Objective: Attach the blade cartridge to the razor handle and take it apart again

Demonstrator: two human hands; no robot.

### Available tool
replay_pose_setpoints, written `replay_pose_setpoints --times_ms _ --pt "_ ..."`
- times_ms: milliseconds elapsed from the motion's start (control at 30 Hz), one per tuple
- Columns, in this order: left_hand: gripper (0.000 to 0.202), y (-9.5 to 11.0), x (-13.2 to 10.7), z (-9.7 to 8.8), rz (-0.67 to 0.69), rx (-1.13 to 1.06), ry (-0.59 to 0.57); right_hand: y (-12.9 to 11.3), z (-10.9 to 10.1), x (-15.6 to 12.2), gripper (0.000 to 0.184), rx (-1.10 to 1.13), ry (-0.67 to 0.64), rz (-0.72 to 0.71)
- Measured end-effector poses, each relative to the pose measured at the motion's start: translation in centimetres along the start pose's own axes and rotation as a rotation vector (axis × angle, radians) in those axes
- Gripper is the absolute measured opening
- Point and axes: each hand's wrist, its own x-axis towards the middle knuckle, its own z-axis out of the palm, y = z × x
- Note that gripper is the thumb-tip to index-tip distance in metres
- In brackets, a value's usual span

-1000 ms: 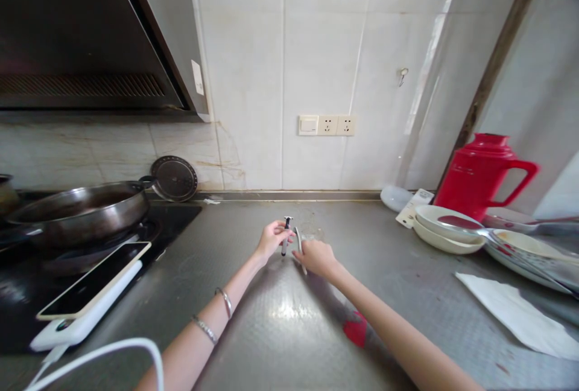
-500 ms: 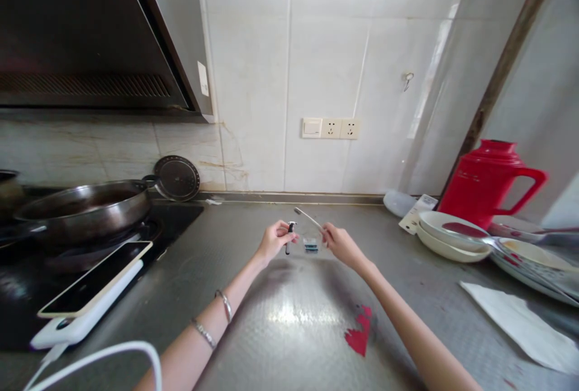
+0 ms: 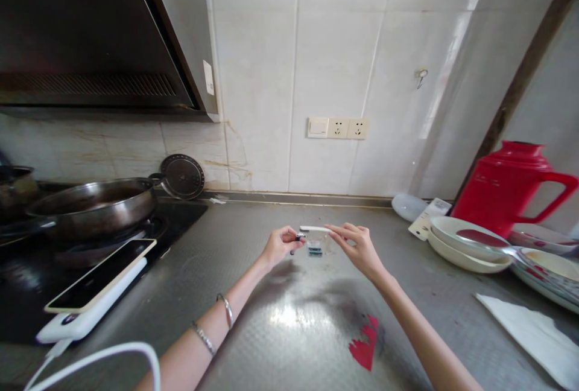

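My left hand (image 3: 278, 247) is closed around a small black-and-silver razor (image 3: 300, 237), its T-shaped head up by the fingertips. My right hand (image 3: 359, 247) pinches the end of a white toothbrush (image 3: 318, 229) with dark bristles. The brush lies nearly level, its head just above the razor's; whether they touch I cannot tell. Below and between the hands, a small clear plastic case (image 3: 315, 250) with dark teal strips rests on the metal counter (image 3: 244, 343).
At left, a steel pan (image 3: 97, 207) sits on the stove beside a phone (image 3: 104, 276) on a white power bank (image 3: 93, 303). Stacked bowls (image 3: 470, 258), a red thermos (image 3: 502, 186) and a white paper towel (image 3: 525, 330) are at right. A red patch (image 3: 365, 346) marks the counter in front.
The toothbrush has swung from a slant to nearly level, its head coming down to the razor. The razor has tilted, and my right hand's fingers have stretched along the brush. The view has shifted slightly.
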Motion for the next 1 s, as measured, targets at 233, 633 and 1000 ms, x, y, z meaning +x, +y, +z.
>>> replay_pose_setpoints --times_ms 233,633,1000 --pt "0.031 -0.2 0.0 0.0 0.011 0.008 -0.017 1.5 0.6 -0.4 0.043 -0.095 -0.014 -0.008" --pt "0.027 -0.3 0.0 -0.2 0.056 0.016 -0.051 1.5 0.9 -0.6 0.046 -0.057 0.027 0.017" --pt "0.026 -0.3 0.0 0.0 0.042 0.026 -0.093 1.1 1.2 -0.6 0.041 -0.046 0.047 0.037"
